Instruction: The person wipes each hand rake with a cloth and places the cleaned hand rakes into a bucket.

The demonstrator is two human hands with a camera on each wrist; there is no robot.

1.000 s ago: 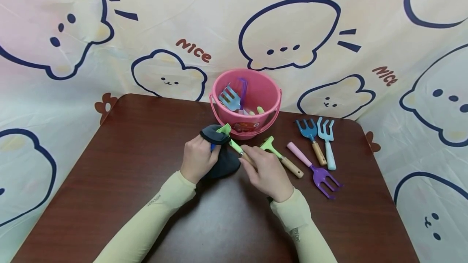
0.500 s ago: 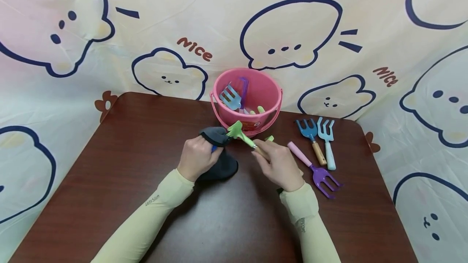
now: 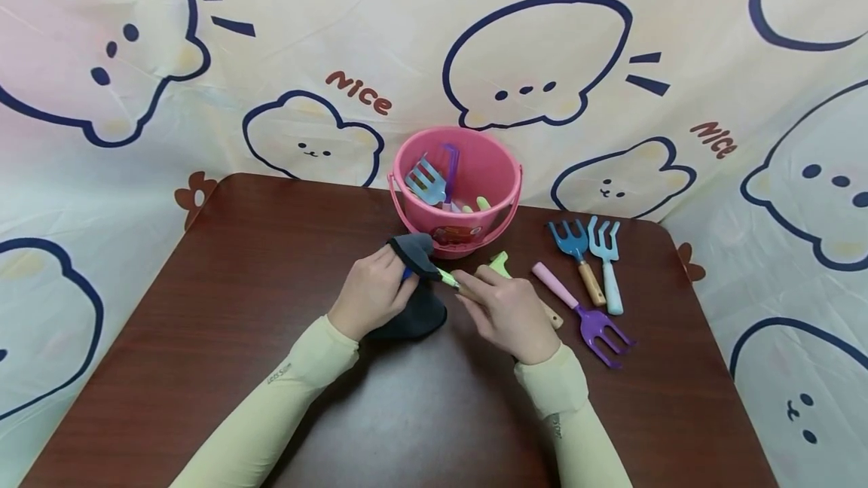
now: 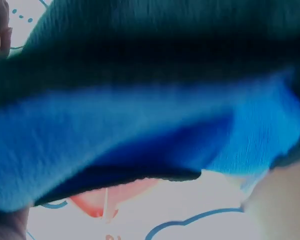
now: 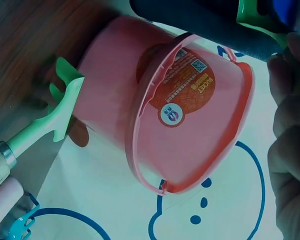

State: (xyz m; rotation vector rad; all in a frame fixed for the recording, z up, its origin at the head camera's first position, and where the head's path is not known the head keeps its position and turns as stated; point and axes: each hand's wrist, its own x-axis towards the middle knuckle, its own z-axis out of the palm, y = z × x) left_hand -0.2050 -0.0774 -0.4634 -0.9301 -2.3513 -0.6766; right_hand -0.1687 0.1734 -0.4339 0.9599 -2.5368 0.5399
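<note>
My left hand (image 3: 369,288) grips a dark grey cloth (image 3: 415,315) with a black edge, in front of the pink bucket. Its bright blue side (image 4: 55,130) fills much of the left wrist view. Fingers of my right hand (image 3: 507,315) hold a small green hand rake (image 3: 447,278) by its wooden handle. A fold of the cloth covers the rake's head in the head view. From the right wrist, part of that green head (image 5: 250,17) shows against the dark fabric.
Behind the hands stands the pink bucket (image 3: 450,215) with a light blue fork (image 3: 427,183) and other tools inside. Right of my right hand lie another green tool (image 3: 499,263), a purple fork (image 3: 597,330), a dark blue fork (image 3: 572,242) and a pale blue fork (image 3: 612,288).
The green rake's head came away from the cloth to the right, then went back into it and is now covered. The left hand and cloth have shifted slightly right.
</note>
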